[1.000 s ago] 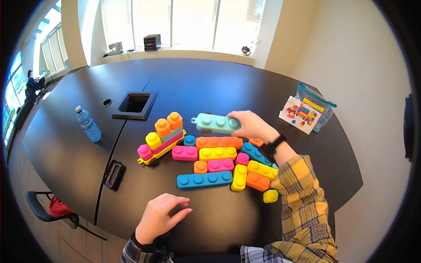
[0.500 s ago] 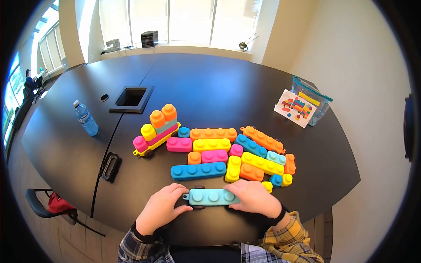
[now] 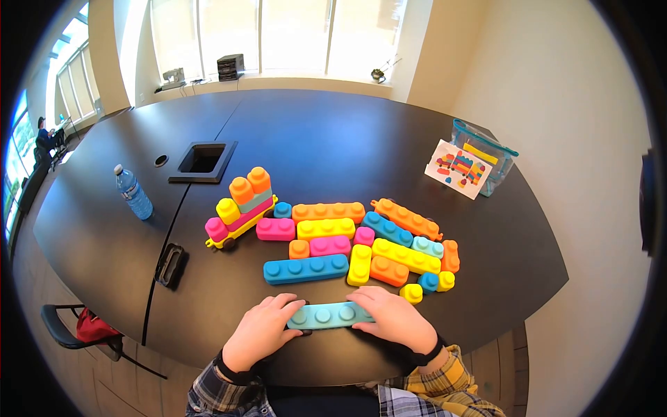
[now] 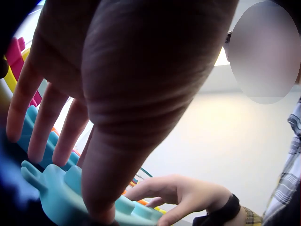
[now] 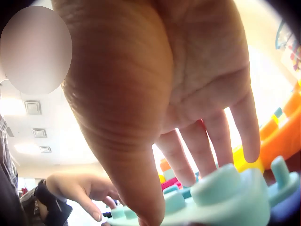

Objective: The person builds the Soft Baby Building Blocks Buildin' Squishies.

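A light teal wheeled base with a row of studs [image 3: 322, 316] lies crosswise at the table's near side. The left hand [image 3: 259, 332] grips its left end, thumb on the near side and fingers on the far side. At the right end, the right hand [image 3: 397, 319] holds it the same way. In the left wrist view the thumb presses the teal base [image 4: 59, 193] beside its hook. The right wrist view shows the teal base [image 5: 225, 197] between thumb and fingers, a connector at its end.
Beyond the hands lie several loose blocks, among them a long blue one [image 3: 306, 269]. A built wheeled vehicle [image 3: 243, 214] stands to their left. Farther out are a water bottle [image 3: 134, 192], a black holder [image 3: 171, 266], a picture card [image 3: 458, 169] and a clear bag [image 3: 499, 163].
The right hand has brought the teal base from above the blocks down to the near side. The left hand has taken hold of its left end, and the base has shifted slightly left.
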The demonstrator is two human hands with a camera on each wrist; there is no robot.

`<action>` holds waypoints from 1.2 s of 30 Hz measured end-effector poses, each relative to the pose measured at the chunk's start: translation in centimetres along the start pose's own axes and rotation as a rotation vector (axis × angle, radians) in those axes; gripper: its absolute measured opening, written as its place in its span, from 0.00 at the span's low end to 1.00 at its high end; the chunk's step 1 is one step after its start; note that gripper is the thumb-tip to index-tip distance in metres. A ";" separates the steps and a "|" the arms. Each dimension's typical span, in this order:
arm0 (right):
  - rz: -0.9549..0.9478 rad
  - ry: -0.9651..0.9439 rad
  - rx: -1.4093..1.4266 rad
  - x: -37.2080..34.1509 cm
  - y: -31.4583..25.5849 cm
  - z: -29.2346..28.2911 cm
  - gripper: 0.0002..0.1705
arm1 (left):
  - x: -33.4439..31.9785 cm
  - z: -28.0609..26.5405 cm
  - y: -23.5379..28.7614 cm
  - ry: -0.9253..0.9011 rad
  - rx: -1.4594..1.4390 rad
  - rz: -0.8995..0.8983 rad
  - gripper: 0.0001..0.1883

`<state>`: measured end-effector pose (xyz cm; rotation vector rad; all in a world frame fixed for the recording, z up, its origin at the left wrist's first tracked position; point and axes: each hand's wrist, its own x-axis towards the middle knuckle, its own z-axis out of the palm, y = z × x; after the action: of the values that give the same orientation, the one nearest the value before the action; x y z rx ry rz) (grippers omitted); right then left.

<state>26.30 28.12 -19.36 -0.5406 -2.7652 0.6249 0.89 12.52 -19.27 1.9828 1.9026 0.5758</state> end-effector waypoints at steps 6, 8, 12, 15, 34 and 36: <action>0.203 0.108 -0.006 -2.7 -0.5 -0.1 0.24 | 0.0 0.4 0.2 0.029 0.033 0.011 0.28; 0.183 0.114 0.005 -2.9 0.0 0.5 0.23 | 0.1 0.5 0.5 0.033 0.064 0.020 0.27; 0.212 0.115 0.057 -2.7 -0.2 0.7 0.19 | 0.1 0.6 0.5 0.032 0.057 -0.012 0.24; 0.231 0.111 0.065 -2.6 -0.3 0.7 0.19 | 0.2 0.6 0.3 0.042 0.028 -0.008 0.24; 0.240 0.134 0.122 -2.7 -0.2 0.8 0.20 | 1.3 -1.0 0.4 -0.084 0.111 0.052 0.25; 0.242 0.135 0.118 -2.7 -0.2 1.0 0.19 | 2.7 -2.7 0.3 -0.020 0.146 0.081 0.24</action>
<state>28.36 26.49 -20.55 -0.8650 -2.5386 0.7681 -0.11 15.13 -16.65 2.1559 1.9086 0.4476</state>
